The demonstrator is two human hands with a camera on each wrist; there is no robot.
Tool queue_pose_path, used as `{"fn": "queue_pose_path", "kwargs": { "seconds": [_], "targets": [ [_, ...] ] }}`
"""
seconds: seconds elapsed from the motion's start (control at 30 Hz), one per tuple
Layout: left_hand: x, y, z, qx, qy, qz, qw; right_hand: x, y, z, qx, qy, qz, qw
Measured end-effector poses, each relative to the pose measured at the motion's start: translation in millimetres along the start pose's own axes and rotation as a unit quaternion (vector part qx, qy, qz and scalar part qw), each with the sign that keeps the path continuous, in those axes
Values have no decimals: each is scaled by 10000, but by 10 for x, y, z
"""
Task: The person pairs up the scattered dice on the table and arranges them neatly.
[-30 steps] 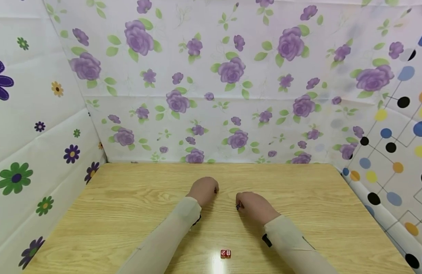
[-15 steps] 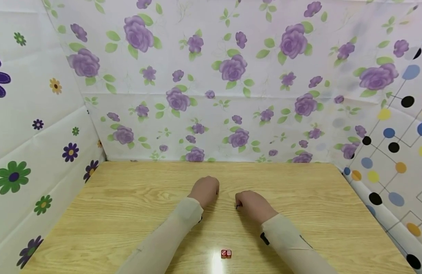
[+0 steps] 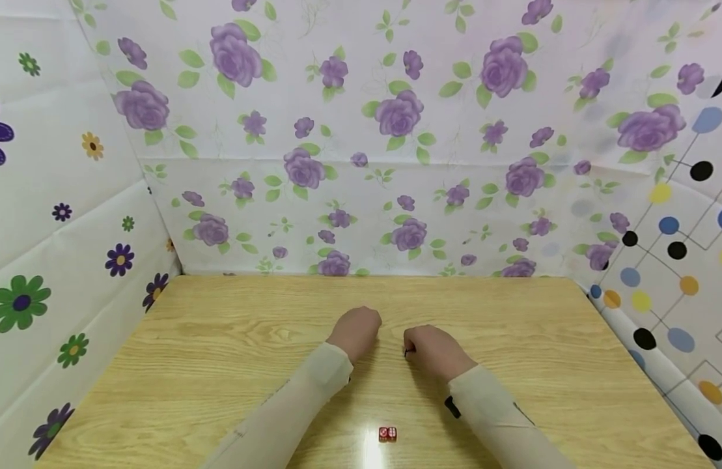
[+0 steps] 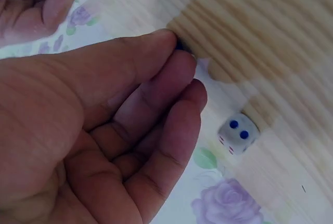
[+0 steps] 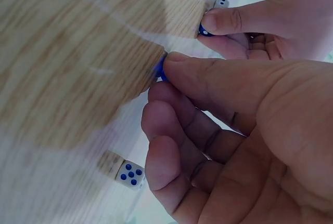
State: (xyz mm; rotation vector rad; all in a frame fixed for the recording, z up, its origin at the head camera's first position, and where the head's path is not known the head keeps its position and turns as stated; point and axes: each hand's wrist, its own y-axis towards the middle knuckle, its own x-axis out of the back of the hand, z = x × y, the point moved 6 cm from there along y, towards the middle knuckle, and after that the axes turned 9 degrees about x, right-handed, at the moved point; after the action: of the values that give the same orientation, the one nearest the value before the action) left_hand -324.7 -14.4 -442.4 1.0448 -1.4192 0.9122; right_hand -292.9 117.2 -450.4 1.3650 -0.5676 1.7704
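Observation:
In the head view my left hand [image 3: 356, 332] and right hand [image 3: 435, 352] are low over the table, a short gap apart. Thumb and fingertips of the left hand pinch a blue die [image 5: 205, 30], mostly hidden by the fingers in the left wrist view. A white die [image 4: 238, 133] with blue and red pips lies just past its fingertips. The right hand pinches another blue die [image 5: 161, 69] between thumb and index finger. Beside its curled fingers sits a white die [image 5: 131, 174] showing five blue pips. In the head view the hands hide these dice.
Two red dice [image 3: 387, 434] lie side by side near the front of the wooden table [image 3: 220, 365], between the forearms. A flowered cloth [image 3: 361, 143] hangs behind the table's back edge, with patterned cloths at both sides.
My left hand has shifted slightly to the right, nearer the right hand, and its held die is no longer visible from the head. The right hand stays nearly still.

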Motion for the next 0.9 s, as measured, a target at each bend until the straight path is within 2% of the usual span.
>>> {"fn": "queue_pose_path", "kwargs": {
  "seconds": [0.13, 0.33, 0.47, 0.67, 0.9],
  "targets": [
    [17, -61, -35, -189, 21, -82, 9998, 5, 3, 3, 10, -7, -44, 10000],
    [-1, -131, -12, -397, -487, 4, 9980, -6, -22, -37, -234, 236, 5, 9994],
    [-19, -169, 20, -398, -894, 128, 9951, -30, -40, -87, -367, 370, 39, 9986],
    [-96, -231, 79, -319, -1557, 420, 9864, -65, -56, -113, -428, 386, 185, 9982],
    [-93, -330, 116, -339, -1823, 577, 9810, -13, -99, -99, -460, 504, 289, 9972]
  ]
}}
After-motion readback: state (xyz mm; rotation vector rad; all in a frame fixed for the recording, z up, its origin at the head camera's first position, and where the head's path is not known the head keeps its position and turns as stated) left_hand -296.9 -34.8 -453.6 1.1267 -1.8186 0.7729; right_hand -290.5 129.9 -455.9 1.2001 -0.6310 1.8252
